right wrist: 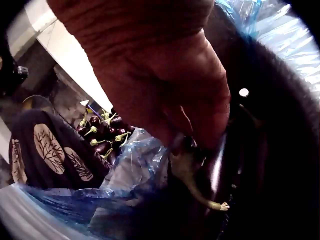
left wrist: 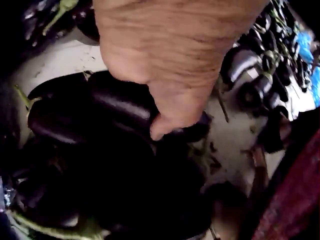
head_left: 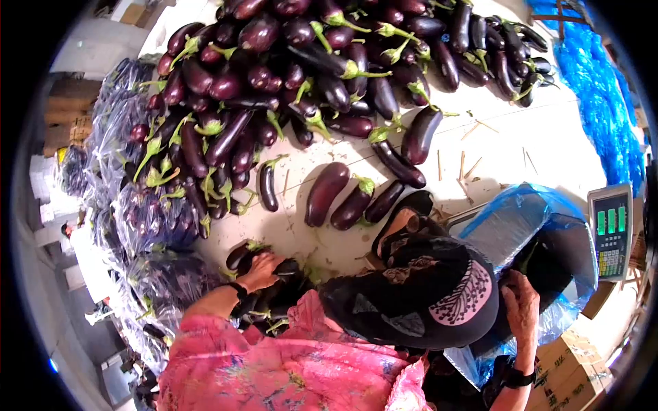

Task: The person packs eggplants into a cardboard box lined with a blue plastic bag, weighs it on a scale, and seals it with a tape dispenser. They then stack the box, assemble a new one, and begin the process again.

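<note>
White table [head_left: 548,130] bears heaped purple eggplants [head_left: 260,34]; blue plastic bag [head_left: 504,216] surrounds the right hand [head_left: 519,301], its fingers gripping a stemmed eggplant [right wrist: 184,167]. Left hand [head_left: 260,272] rests on nearer eggplants [left wrist: 122,100]; whether it grips cannot be told.

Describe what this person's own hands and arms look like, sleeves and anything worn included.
Both the left hand and the right hand are ungloved. A narrow black strap circles the left wrist; a black band circles the right. The left arm's sleeve is pink with a multicoloured print, leaving the forearm bare. The right sleeve cannot be made out.
</note>
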`<state>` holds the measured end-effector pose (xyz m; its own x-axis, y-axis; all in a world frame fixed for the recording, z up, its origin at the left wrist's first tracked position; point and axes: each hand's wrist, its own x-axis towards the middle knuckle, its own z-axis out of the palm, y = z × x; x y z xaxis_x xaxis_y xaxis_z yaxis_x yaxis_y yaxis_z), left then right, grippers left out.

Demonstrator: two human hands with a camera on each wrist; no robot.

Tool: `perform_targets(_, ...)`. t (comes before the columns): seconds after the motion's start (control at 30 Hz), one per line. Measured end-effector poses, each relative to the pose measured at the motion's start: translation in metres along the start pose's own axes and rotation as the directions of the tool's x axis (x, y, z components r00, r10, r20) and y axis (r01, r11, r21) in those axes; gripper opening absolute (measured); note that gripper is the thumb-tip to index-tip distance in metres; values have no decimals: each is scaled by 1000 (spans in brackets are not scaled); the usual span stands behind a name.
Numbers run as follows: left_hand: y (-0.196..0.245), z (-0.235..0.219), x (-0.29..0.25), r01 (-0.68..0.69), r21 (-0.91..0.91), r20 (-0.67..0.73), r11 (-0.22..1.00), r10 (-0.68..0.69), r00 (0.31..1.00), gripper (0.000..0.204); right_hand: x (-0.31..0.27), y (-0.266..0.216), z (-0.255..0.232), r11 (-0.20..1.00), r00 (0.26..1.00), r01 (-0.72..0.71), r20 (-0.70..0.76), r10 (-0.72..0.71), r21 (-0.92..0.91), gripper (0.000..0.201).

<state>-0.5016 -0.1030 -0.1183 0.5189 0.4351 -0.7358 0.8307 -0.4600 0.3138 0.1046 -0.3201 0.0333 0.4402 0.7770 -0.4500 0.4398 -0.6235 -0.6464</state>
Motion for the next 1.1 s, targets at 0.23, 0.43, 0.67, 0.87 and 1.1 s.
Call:
perform_targets(0.23,-12,24,6,22,40,-226,999,-13,974,71,-1,5,-3,991,999,-45,-3,45,-126,34)
perform_targets(0.43,-1,29,17,-51,58,-349,997,68,935,63,0,7,2,991,1000,-15,-8,14,-133,34)
perform_targets(0.67,0,-1,46,-88,98,-263,991,111,958,54,0,28,17,962,992,68,124,-35,-266,37)
perform_targets(0.87,49,-87,141,12,5,12,1000,-12,1000,46,-4,22,16,957,989,26,146,17,-289,36)
perform_targets(1.1,190,-321,257,-249,516,-644,819,563,517,55,-3,18,2,949,997,73,21,-70,-307,37)
